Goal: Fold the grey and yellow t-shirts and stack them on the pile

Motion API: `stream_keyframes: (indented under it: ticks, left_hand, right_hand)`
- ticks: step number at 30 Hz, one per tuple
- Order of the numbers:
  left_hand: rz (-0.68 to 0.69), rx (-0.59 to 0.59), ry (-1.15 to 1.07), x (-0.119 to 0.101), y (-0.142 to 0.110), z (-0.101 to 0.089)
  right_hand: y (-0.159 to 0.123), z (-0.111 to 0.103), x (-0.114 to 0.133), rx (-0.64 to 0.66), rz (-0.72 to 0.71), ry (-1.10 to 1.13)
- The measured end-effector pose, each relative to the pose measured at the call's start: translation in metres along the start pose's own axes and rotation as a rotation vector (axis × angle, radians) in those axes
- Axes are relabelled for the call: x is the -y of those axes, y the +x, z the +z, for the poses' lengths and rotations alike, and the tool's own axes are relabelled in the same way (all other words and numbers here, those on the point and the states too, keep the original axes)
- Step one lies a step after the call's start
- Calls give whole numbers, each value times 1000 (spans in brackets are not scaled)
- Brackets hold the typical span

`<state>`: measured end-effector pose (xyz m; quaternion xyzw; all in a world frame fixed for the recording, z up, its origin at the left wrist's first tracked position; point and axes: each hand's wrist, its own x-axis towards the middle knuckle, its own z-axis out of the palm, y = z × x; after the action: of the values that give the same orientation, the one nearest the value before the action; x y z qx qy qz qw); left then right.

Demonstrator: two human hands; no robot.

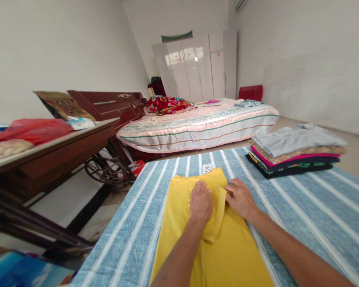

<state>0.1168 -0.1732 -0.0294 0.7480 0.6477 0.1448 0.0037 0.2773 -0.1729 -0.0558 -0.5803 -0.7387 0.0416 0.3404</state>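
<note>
A yellow garment [227,247] lies spread on a blue cloth with white stripes [125,223], one part of it folded over near its far end. On that folded part my left hand [201,201] rests flat, fingers together and stretched forward. My right hand [241,199] is at the right edge of the fold, thumb and fingers closed on the yellow fabric. Beyond and to the right stands a stack of folded clothes [299,149], with a grey one on top.
Across the gap is a bed [197,131] with a red floral cloth [167,104]. To the left stands a wooden table [56,147] with a red plastic bag [38,129] and an iron wheel [106,167] beneath. A white wardrobe [194,67] is at the back.
</note>
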Motion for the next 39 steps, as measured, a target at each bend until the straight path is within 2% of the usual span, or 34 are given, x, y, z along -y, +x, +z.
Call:
stream_keyframes:
  ticks: [3,6,8,10,17,27,32,36,39]
  left_hand:
    - [26,-23,-6,0,-1,2]
    - [29,-13,-24,0,-2,1]
    - [32,-11,-32,0,-2,0]
    - [34,1,-24,-1,-2,0]
    - [48,94,60,-3,-2,6]
    - [34,157,77,-7,-2,4]
    - [34,132,44,-6,-2,4]
    - [32,36,8,-5,-3,2]
    - [152,-72,-25,-5,-5,1]
  right_hand:
    - [6,0,2,-98,-29,69]
    - [8,-5,3,-215,-155,102]
    - [7,-8,1,-248,-227,48]
    - [7,-10,-3,-228,-242,-27]
    - [7,-11,-12,-85,-164,-162]
    - [8,-14,-25,-150,-88,-108]
    - [8,-12,-21,-237,-134,7]
    - [7,-13,-14,-176,-174,18]
    - [6,-17,-15,-125,-94,-26]
